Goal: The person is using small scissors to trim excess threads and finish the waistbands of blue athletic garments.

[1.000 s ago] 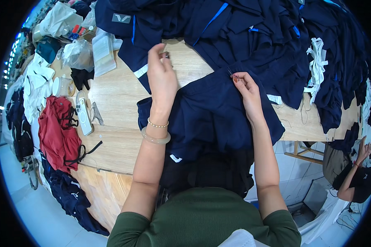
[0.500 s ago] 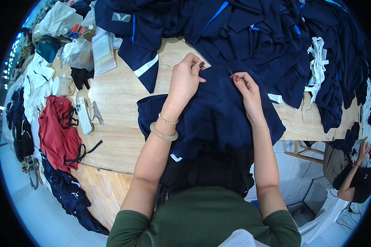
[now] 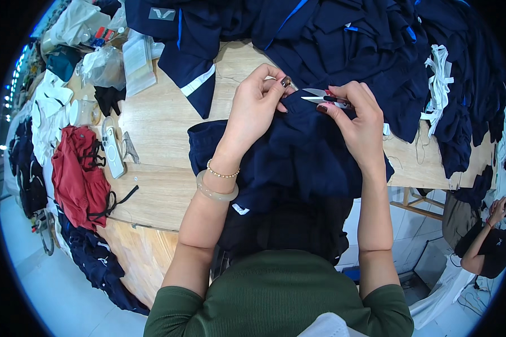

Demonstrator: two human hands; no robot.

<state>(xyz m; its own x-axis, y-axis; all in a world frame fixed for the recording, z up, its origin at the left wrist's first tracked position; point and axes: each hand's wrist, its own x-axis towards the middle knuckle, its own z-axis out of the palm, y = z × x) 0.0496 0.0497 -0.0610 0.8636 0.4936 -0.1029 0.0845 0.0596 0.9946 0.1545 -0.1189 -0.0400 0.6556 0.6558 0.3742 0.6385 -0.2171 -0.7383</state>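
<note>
A dark navy garment [image 3: 298,163] lies on the wooden table [image 3: 157,123] in front of me and hangs over its near edge. My left hand [image 3: 256,106] pinches a fold of the fabric at its top edge. My right hand [image 3: 357,115] holds small thread snips [image 3: 320,96], their silver blades pointing left toward my left fingertips. The two hands sit close together over the garment's upper edge.
A big heap of navy clothing [image 3: 343,39] covers the table's far side, with white straps [image 3: 438,84] at the right. To the left lie a phone [image 3: 113,149], a red garment [image 3: 78,174], plastic bags [image 3: 104,64] and white clothes. Another person [image 3: 489,236] sits at the lower right.
My left hand moved from the table's bare wood rightward to the garment's top edge, beside my right hand. The snips now show in my right hand, and both hands are slightly raised.
</note>
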